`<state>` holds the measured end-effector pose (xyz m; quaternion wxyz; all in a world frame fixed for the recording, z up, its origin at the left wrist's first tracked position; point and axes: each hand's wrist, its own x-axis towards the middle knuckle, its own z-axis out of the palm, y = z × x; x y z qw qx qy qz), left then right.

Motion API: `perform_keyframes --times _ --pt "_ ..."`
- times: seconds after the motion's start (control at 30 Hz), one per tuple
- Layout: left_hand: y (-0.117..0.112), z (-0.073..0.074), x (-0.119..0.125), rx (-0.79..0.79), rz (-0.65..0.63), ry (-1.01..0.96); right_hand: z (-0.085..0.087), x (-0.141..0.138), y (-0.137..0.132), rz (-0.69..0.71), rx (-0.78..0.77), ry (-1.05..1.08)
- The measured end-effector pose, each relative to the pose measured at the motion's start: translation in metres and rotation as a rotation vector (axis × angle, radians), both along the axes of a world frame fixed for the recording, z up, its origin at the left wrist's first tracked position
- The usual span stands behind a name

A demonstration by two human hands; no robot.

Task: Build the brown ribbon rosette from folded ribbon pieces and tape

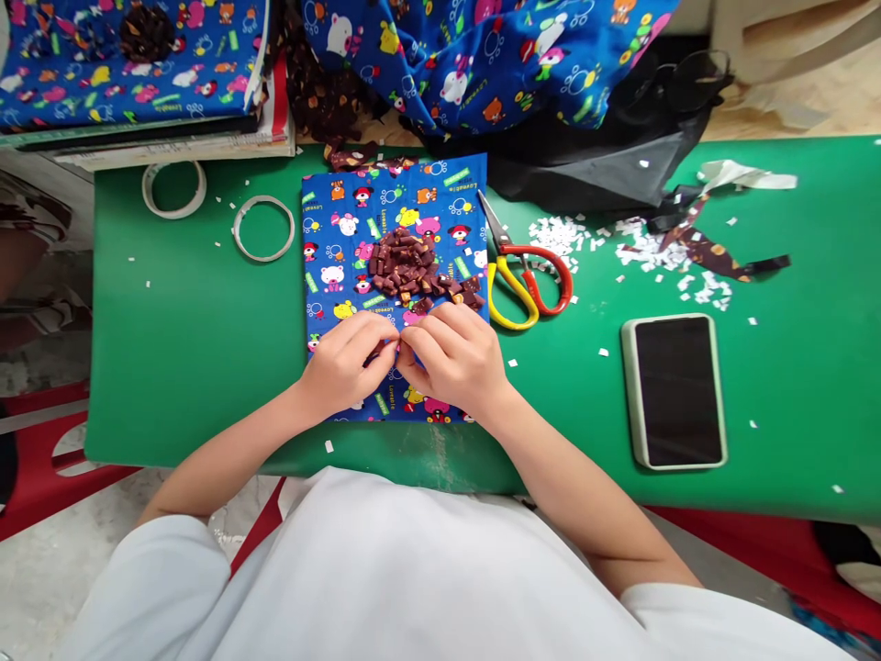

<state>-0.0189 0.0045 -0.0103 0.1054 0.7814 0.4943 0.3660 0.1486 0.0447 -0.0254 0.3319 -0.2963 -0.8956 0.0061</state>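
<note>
My left hand (pixel 354 360) and my right hand (pixel 455 356) meet above a square of blue cloth (pixel 344 266) printed with cartoon animals. Both hands are closed, thumbs and forefingers pinched together at the middle. Whatever sits between the fingertips is hidden or too small to name. Just beyond my knuckles lies a heap of small brown patterned pieces (pixel 406 266), some spilling toward the right. Scissors (pixel 527 275) with one yellow and one red handle rest at the cloth's right edge, blades pointing away from me.
Two rolls of tape (pixel 263 228) lie left of the cloth on the green table (pixel 185 349). White paper bits (pixel 647 248) are scattered at the right, near a phone (pixel 675 393). Blue printed fabric (pixel 468 55), black cloth (pixel 585 165) and stacked books (pixel 193 142) line the far side.
</note>
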Motion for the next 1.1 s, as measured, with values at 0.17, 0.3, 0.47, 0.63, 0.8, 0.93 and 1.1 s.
perform_keyframes --times 0.17,0.3,0.47,0.63,0.8,0.93,1.1 --pt "-0.0002 -0.003 -0.002 -0.001 -0.053 0.001 0.0028 0.0003 0.0028 0.053 0.14 0.05" --pt "0.0004 -0.0007 -0.001 -0.071 -0.055 -0.089 0.0044 -0.0002 0.0017 0.064 0.177 0.077" --pt "0.0014 0.0015 0.0 -0.126 -0.053 -0.126 0.0018 0.0011 -0.0004 0.059 0.148 0.064" --pt "0.0014 0.0003 0.0004 -0.126 -0.06 -0.125 0.0009 0.0007 -0.0008 0.061 0.126 0.091" --pt "0.0013 0.0011 0.0002 -0.138 -0.059 -0.133 0.0003 0.0 0.0006 0.063 0.124 0.099" --pt "0.0021 0.0029 -0.0012 -0.156 -0.045 -0.147 -0.0007 -0.0011 0.0014 0.071 0.037 0.142" --pt "0.0027 0.0032 -0.003 -0.204 0.014 -0.166 0.0042 -0.003 0.0006 0.1 -0.279 0.257"
